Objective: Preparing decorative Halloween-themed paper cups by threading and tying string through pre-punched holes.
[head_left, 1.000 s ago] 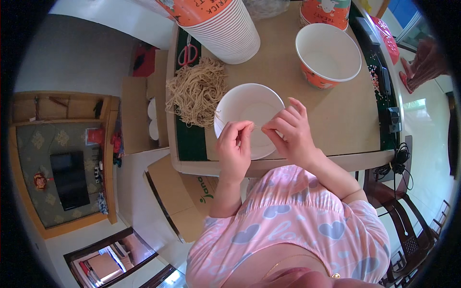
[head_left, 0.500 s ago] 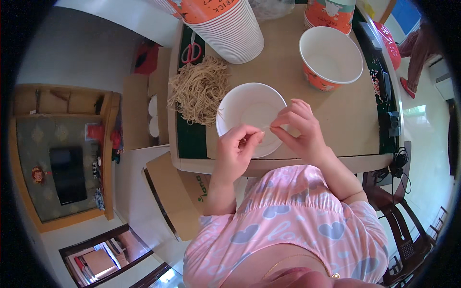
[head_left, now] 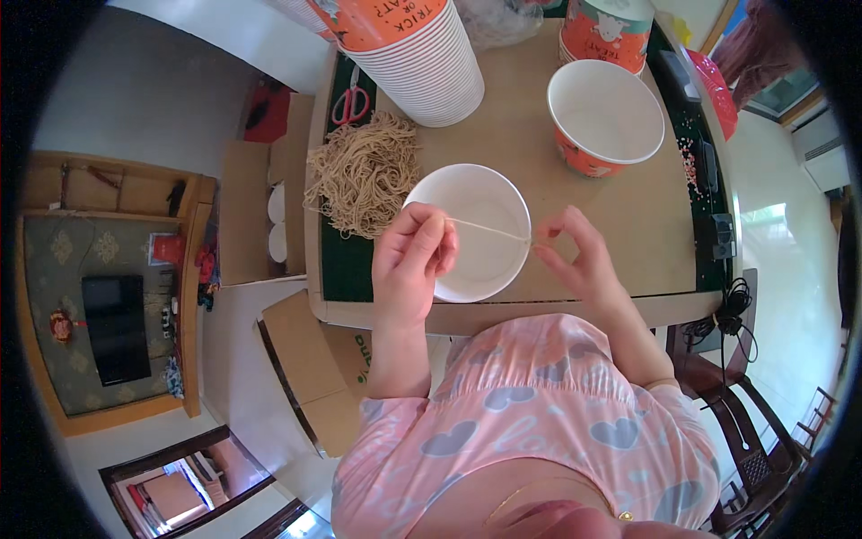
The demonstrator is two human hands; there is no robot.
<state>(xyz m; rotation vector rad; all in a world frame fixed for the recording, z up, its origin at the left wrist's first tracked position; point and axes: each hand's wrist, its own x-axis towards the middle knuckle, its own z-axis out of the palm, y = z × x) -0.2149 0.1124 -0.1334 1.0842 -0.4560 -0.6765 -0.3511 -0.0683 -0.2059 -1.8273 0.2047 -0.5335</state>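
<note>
A brown tabletop (head_left: 628,242) carries a cup stack (head_left: 431,81) and scissors (head_left: 351,105) beyond the left hand (head_left: 409,260), which pinches a string (head_left: 489,229). The string stretches over a white cup (head_left: 471,193) toward the right hand (head_left: 588,260), its thumb and forefinger slightly parted; whether they grip it, I cannot tell. A string heap (head_left: 364,175) lies just ahead-left of the left hand, another cup (head_left: 606,117) ahead of the right.

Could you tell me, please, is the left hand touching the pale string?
Touching: the head view shows the left hand pinching the pale string, which runs out from it rightward.
</note>
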